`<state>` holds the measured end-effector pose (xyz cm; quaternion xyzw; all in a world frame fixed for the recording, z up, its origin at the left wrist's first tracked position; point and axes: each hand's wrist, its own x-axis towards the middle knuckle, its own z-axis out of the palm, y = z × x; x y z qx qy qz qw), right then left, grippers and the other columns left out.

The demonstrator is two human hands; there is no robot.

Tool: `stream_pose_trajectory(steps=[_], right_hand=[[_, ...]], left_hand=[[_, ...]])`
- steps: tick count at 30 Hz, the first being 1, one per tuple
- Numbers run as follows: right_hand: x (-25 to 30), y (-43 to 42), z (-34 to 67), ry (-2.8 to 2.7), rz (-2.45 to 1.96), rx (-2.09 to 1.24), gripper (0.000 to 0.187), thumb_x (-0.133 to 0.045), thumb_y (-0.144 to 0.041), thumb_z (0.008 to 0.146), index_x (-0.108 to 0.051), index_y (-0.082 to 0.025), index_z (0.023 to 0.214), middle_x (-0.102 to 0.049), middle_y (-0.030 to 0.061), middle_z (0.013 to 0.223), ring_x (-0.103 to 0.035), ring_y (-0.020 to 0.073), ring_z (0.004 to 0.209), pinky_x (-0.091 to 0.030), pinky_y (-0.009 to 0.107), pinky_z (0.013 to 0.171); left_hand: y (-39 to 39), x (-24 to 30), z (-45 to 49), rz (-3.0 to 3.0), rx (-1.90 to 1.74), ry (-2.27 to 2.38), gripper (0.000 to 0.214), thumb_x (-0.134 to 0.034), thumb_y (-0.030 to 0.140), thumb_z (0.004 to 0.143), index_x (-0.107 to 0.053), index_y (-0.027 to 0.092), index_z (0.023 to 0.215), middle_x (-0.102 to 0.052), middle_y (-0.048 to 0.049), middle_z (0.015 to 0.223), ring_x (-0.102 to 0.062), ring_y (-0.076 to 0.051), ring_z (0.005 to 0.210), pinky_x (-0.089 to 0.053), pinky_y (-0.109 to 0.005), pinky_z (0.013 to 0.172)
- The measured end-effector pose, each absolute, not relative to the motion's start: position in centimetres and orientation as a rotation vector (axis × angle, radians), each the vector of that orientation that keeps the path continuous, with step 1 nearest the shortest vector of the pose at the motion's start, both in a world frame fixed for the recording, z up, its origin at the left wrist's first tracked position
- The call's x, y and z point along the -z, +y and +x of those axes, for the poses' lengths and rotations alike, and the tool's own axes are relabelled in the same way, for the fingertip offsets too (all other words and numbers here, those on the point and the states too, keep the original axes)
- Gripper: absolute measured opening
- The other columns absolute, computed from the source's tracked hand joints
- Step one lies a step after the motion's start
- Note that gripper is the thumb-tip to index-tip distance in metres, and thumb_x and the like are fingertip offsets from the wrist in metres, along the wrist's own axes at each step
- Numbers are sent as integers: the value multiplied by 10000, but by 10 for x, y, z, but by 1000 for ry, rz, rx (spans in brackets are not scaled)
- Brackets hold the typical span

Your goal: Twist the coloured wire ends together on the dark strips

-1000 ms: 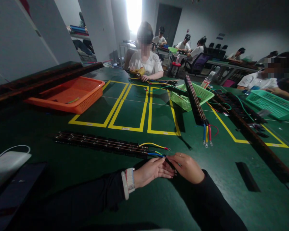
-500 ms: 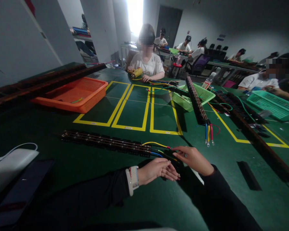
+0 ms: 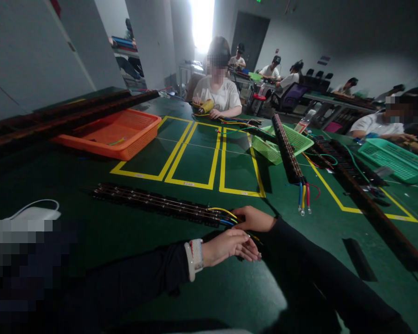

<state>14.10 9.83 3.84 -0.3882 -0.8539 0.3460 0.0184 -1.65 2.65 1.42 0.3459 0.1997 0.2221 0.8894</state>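
A long dark terminal strip lies across the green table in front of me, with yellow, blue and green wires coming out of its right end. My right hand is closed over those wire ends at the strip's end. My left hand rests just below it, fingers stretched out flat and pointing right, touching nothing I can make out. Both arms wear dark sleeves, and there is a white band on the left wrist.
Yellow taped rectangles mark the table's middle. An orange basket stands at the left, green baskets at the right. A second strip with red, yellow and blue wires juts toward me. A white device lies at the left. Other people sit across the table.
My right hand has moved left and up from beside the left hand, onto the wires at the strip's end. The left hand has stayed nearly in place. The view has shifted slightly.
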Motion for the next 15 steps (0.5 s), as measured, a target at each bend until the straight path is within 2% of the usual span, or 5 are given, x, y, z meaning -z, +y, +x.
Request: stream_pose_trajectory(steps=[2, 6, 11, 15], right_hand=[[-38, 98, 140, -2676, -1166, -1040, 119, -610, -225, 787, -675, -129, 815, -607, -4, 692, -516, 103, 612, -368, 205, 571], [-40, 93, 139, -2725, -1109, -850, 181, -565, -220, 840, -646, -137, 702, -602, 11, 691, -524, 101, 631, -368, 207, 592], [-44, 75, 134, -2878, -1110, -14, 164, -513, -156, 862, -648, -138, 772, -619, 47, 711, -529, 158, 666, -376, 309, 675], [-44, 58, 127, -2932, -972, 482, 215, -446, -99, 875, -648, -80, 944, -622, 103, 796, -535, 207, 710, -404, 364, 691]], left_hand=[[26, -16, -17, 706, -474, 413, 277, -457, 307, 868, -613, 79, 880, -661, -152, 895, -627, -228, 873, -418, -377, 866], [26, -16, -14, 590, -516, 475, 331, -423, 369, 888, -595, 87, 885, -637, -146, 926, -632, -226, 845, -419, -383, 862], [28, -16, -10, 415, -654, 479, 467, -334, 530, 890, -557, 138, 1010, -635, -125, 977, -594, -235, 948, -398, -398, 915], [30, -13, -9, 293, -804, 494, 276, -391, 451, 902, -508, 201, 918, -635, -43, 908, -569, -190, 961, -410, -351, 887]])
